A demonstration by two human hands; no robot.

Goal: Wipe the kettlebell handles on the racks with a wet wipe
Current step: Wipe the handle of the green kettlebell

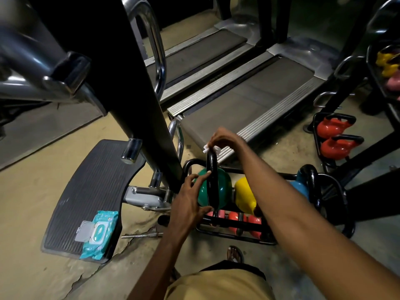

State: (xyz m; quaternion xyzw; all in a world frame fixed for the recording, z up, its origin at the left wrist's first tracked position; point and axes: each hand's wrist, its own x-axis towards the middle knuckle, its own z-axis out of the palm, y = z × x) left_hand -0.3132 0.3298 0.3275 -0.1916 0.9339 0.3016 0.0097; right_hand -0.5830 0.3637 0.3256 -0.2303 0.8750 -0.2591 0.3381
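Note:
A green kettlebell (pixel 223 187) with a black handle (pixel 212 169) sits at the left end of a low black rack (pixel 238 233). My right hand (pixel 225 138) pinches a white wet wipe (pixel 207 148) over the top of that handle. My left hand (pixel 190 198) holds the handle's lower part, thumb and fingers around it. A yellow kettlebell (pixel 243 195) and a blue kettlebell (pixel 300 187) stand to the right on the same rack. Small red weights (pixel 236 217) lie on the rack's lower tier.
A teal wet-wipe pack (pixel 98 236) with its lid open lies on a black ribbed footplate (pixel 86 191) at left. A thick black machine post (pixel 140 105) rises beside the rack. Two red kettlebells (pixel 335 137) sit on another rack at right. Treadmills (pixel 249 94) lie behind.

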